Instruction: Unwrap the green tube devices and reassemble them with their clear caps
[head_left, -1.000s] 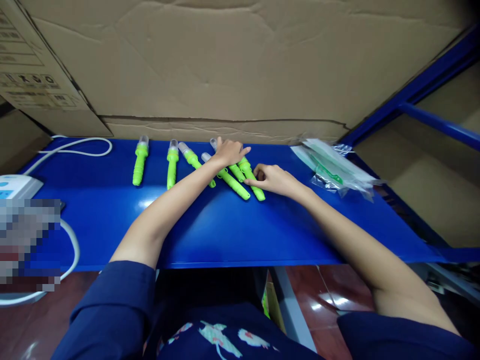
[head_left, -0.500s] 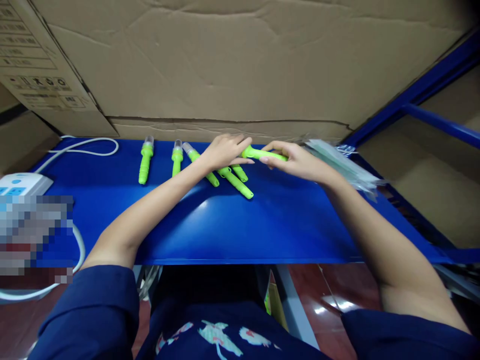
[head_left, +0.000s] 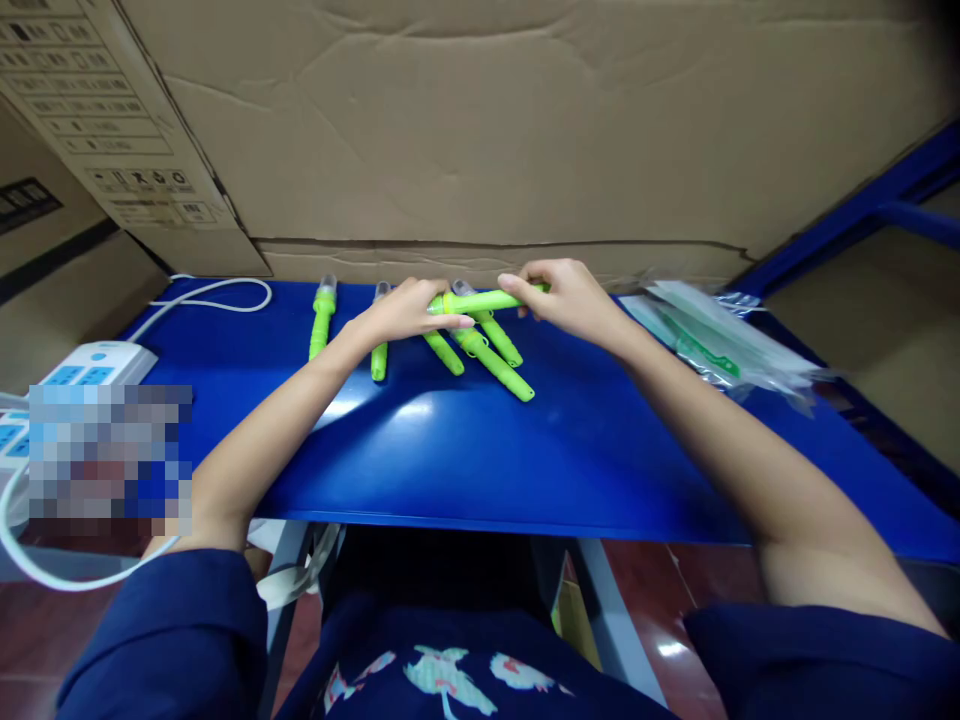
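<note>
Six lime-green plastic tubes with clear caps in view: one in hand, five on the smooth blue tabletop (head_left: 570, 470). Held lime-green tube (head_left: 489, 300) lies almost level, crosswise in front of the person, raised above the tabletop; its capped end points left, its plain end right.

Left hand (head_left: 401, 308): closed on the capped end, fingers over the top, thumb along the underside; cap mostly hidden by the fingers. Right hand (head_left: 574, 298): plain end pinched between thumb and fingers. Middle of the held tube is exposed between the two hands.

Tubes on the tabletop, from left: first tube (head_left: 322, 322) well apart from the held one, cap toward the back; second tube (head_left: 379, 362) partly covered by the left hand; third tube (head_left: 445, 353) slanted, upper part hidden; fourth tube (head_left: 501, 370) slanted, beside a fifth tube (head_left: 504, 340) whose clear cap shows behind the held tube. Contact between the last two: cannot tell.

Surroundings: flat clear plastic bags with a green patch (head_left: 720, 340) to the right of the right hand; white power strip with blue socket faces (head_left: 97, 365) at far left, white cable (head_left: 225, 303) looped behind it; brown cardboard sheet (head_left: 487, 130) upright along the back edge
</note>
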